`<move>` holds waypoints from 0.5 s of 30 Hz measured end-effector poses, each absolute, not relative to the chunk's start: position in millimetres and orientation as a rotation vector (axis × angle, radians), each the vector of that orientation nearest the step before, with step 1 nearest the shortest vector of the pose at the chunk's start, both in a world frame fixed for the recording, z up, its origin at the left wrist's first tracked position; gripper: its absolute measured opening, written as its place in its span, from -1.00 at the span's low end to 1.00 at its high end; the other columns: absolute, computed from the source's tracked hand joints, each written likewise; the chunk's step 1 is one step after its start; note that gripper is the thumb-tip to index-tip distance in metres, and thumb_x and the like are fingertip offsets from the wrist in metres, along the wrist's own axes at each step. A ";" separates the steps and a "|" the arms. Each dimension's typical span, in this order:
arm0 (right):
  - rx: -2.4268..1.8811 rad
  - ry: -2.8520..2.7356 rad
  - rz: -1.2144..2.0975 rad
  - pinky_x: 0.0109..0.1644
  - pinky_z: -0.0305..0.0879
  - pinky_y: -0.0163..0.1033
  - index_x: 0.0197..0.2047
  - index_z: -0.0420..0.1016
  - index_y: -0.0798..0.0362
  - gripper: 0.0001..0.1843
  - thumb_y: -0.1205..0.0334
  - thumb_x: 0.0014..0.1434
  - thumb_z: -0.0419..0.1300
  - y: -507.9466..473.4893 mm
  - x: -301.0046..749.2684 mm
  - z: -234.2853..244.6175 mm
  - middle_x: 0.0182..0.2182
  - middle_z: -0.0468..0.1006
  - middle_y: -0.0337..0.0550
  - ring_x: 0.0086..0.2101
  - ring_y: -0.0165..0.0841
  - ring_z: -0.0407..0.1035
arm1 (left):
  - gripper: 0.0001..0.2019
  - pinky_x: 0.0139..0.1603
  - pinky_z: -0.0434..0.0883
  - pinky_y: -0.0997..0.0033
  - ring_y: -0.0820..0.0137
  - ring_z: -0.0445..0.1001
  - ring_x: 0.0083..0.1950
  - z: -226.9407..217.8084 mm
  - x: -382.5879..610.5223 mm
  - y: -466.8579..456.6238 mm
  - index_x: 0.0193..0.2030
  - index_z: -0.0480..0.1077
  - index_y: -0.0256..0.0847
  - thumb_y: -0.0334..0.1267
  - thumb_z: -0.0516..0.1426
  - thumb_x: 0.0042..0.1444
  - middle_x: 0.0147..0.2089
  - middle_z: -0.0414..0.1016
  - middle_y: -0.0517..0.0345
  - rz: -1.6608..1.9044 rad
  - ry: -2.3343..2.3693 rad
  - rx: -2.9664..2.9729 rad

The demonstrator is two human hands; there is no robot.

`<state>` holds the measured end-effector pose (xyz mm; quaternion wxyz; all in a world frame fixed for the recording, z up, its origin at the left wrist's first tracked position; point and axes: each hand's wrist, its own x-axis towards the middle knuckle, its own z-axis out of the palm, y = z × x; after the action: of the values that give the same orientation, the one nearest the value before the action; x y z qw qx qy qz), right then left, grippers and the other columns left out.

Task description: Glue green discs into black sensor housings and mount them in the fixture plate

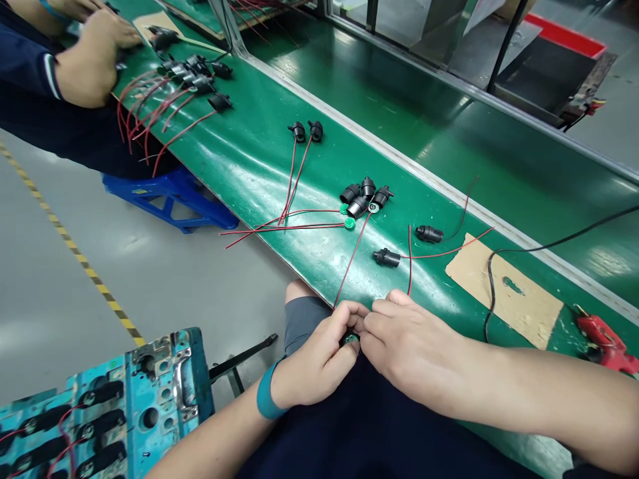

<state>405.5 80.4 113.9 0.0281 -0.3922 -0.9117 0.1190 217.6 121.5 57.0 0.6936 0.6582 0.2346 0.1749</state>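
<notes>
Close to my body, at the table's near edge, my left hand (324, 352) is closed around a small black part with a green round circuit board (351, 338) showing in it; the fingers cover most of it. My right hand (404, 339) meets it there, thumb and fingers pinched together against the part; what they grip is hidden. A red wire (410, 259) rises from behind my right hand. Just beyond lie two black cylindrical housings (429, 233) with wires. Farther left is a cluster of black housings (357, 206), with loose green round boards (349, 223) on red wires beside it.
Two wired housings (315, 131) lie farther along the green table (259, 159). A co-worker's hands (100, 40) are near a pile of wired housings (194, 70). At right are cardboard (524, 299), a black cable (492, 279) and a red glue gun (604, 342). A blue metal fixture (164, 386) stands lower left.
</notes>
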 end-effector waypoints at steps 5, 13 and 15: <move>-1.214 -2.837 0.194 -0.13 0.22 0.02 -0.36 0.48 0.08 -0.80 0.43 0.23 0.08 77.6 400.2 112.7 -0.35 0.49 -0.02 -0.26 -0.15 0.28 | -0.69 0.00 0.36 0.30 0.35 0.38 -0.08 54.8 219.3 123.6 0.06 0.20 -0.19 -0.46 0.01 0.18 -0.08 0.39 0.10 0.421 0.568 1.414; -1.053 -2.486 -0.128 0.00 0.31 0.04 -0.45 0.44 0.03 -0.64 0.50 0.28 -0.03 87.3 393.8 90.6 -0.50 0.49 -0.16 -0.39 -0.25 0.38 | -0.64 -0.11 0.31 0.32 0.36 0.37 -0.18 42.0 220.1 122.5 -0.02 0.26 -0.23 -0.50 0.04 0.00 -0.21 0.38 0.12 0.493 0.565 1.258; -1.005 -2.394 -0.156 0.02 0.36 0.01 -0.36 0.50 0.02 -0.62 0.53 0.29 -0.06 87.3 399.7 86.8 -0.45 0.58 -0.16 -0.38 -0.27 0.44 | -0.61 -0.25 0.29 0.40 0.43 0.33 -0.31 31.7 220.5 125.7 -0.05 0.26 -0.21 -0.50 0.07 -0.08 -0.26 0.38 0.17 0.502 0.586 1.153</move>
<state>399.7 87.3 86.8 0.2672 -0.3722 -0.8870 -0.0578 220.5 125.7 31.7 0.7688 0.5315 0.2701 0.2312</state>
